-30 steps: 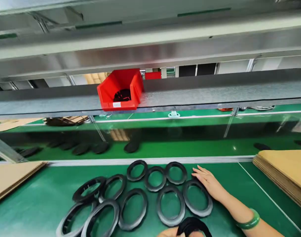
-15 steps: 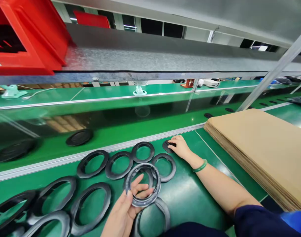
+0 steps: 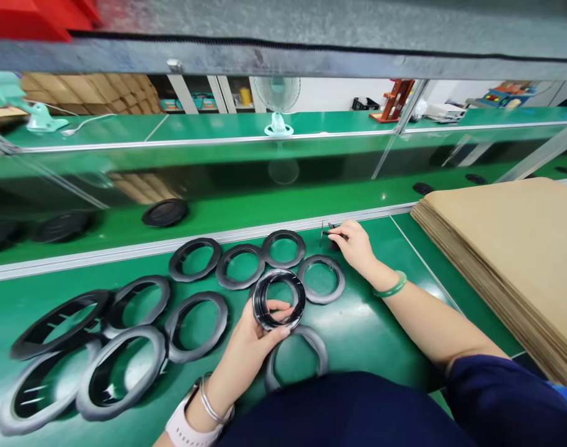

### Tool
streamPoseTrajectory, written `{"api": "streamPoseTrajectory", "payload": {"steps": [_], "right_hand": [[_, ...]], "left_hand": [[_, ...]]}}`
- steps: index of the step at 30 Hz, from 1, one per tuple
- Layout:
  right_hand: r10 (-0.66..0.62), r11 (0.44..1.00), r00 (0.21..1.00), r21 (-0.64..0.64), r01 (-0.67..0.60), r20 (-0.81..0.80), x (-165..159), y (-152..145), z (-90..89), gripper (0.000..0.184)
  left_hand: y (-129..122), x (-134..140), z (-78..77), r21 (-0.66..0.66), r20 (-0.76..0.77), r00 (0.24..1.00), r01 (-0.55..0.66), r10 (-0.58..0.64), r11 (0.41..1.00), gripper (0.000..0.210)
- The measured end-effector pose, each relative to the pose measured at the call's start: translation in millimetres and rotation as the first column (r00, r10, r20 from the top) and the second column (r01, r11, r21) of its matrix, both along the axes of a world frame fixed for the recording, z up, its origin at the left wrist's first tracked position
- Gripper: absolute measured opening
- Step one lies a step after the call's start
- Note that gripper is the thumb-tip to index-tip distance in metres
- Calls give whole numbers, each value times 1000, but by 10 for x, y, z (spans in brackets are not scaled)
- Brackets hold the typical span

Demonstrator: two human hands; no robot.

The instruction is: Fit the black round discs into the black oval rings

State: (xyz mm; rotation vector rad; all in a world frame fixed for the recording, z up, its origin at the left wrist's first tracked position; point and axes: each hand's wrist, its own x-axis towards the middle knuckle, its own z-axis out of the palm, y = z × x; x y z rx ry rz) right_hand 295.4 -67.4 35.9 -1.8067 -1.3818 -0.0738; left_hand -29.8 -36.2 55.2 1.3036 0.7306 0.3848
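Observation:
My left hand (image 3: 246,351) is closed around the lower edge of a black plastic ring (image 3: 261,295), raised over the green bench with its opening facing me. To the right, my right hand (image 3: 357,248) pinches a thin dark disc (image 3: 322,233) near the bench's back edge. This disc is tilted up almost edge-on, and my fingers hide part of it. Between the hands, a dark grey ring (image 3: 339,285) lies flat. Another grey ring (image 3: 319,347) sits below my left hand, partly covered by my clothing.
Several similar rings (image 3: 223,323) lie across the green bench (image 3: 371,335) to the left. A stack of brown cardboard sheets (image 3: 511,217) stands at right. Behind a metal rail, black round parts (image 3: 165,213) rest on a green belt (image 3: 246,214). A metal shelf (image 3: 283,59) spans overhead.
My right hand has lifted the dark disc from lying flat to nearly upright. My left hand has turned the ring and changed its grip. The view has tilted down.

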Motion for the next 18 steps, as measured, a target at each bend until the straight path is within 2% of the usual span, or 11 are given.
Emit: {"api": "streamPoseTrajectory", "payload": {"steps": [3, 5, 7, 10, 14, 18], "right_hand": [[236, 955, 972, 181, -235, 16, -414, -191, 212, 13], [397, 893, 916, 206, -400, 60, -692, -297, 294, 13], [500, 836, 855, 183, -518, 136, -907, -362, 312, 14], [546, 800, 792, 112, -590, 274, -1086, -389, 262, 16], [552, 803, 761, 30, -595, 340, -1169, -357, 176, 20], [573, 772, 724, 44, -634, 384, -1172, -319, 96, 19]], "left_hand": [[5, 16, -10, 18, -57, 998, -10, 11, 1000, 45], [6, 26, -11, 31, -75, 997, -17, 19, 999, 46], [4, 35, -11, 19, -64, 998, -16, 17, 1000, 49], [-3, 34, -22, 35, -62, 998, -26, 28, 999, 55], [-14, 17, -55, 74, -88, 995, -31, 38, 997, 63], [-20, 25, -46, 40, -79, 997, -8, 11, 999, 63]]}}
